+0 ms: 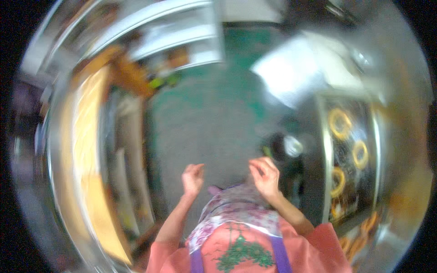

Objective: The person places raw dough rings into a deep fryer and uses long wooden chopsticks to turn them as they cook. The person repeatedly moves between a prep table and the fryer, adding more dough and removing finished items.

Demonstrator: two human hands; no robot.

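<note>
My left hand [193, 178] hangs in the air in front of the apron, its fingers loosely curled; blur hides whether they are fully closed. To the right, my right hand [268, 177] is raised at about the same height, with a gap between thumb and fingers and nothing visible in it. Neither hand appears to touch anything. Below them are a patterned apron [218, 223] with purple straps and the grey-green floor [208, 116]. Nearest the right hand is a dark round object with a shiny, pale part [293, 146].
On the right, a metal-rimmed vat [377, 153] holds several yellow rings [347, 128], possibly dough, in dark liquid. Brown elongated pieces [365, 230] lie nearer me. A pale yellow worktop [89, 136] runs along the left. White shelving [177, 37] and a bright white panel [290, 71] stand ahead.
</note>
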